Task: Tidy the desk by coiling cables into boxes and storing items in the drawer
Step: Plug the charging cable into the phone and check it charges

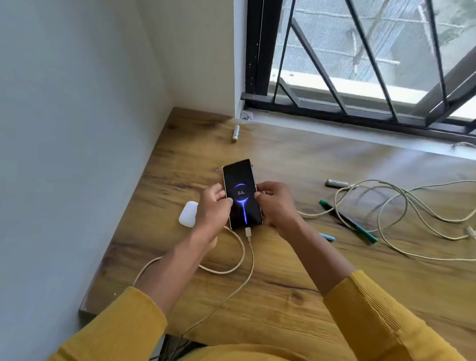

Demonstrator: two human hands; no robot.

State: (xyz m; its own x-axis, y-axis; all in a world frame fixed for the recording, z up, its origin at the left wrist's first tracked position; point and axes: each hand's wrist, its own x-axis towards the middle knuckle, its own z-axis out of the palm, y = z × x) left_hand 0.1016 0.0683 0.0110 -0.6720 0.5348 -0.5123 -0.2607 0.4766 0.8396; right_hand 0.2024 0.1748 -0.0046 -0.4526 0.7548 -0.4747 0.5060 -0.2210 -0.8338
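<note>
A wooden desk [281, 277] is carrying a loose cream cable [410, 215] at right. At its middle, both hands, left [212, 209] and right [275, 206], are grasping a lit phone [240, 192], which a charging cable [248, 265] is feeding. A white earbud case [187, 213] is lying just beside the left hand.

On the desk [281, 277], earbud case [188, 214] lies left of phone [241, 194], loose cable [410, 215] right.

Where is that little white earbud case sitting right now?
In the head view, the white earbud case lies on the desk by the left wall, just outside the left hand holding the phone.
</note>
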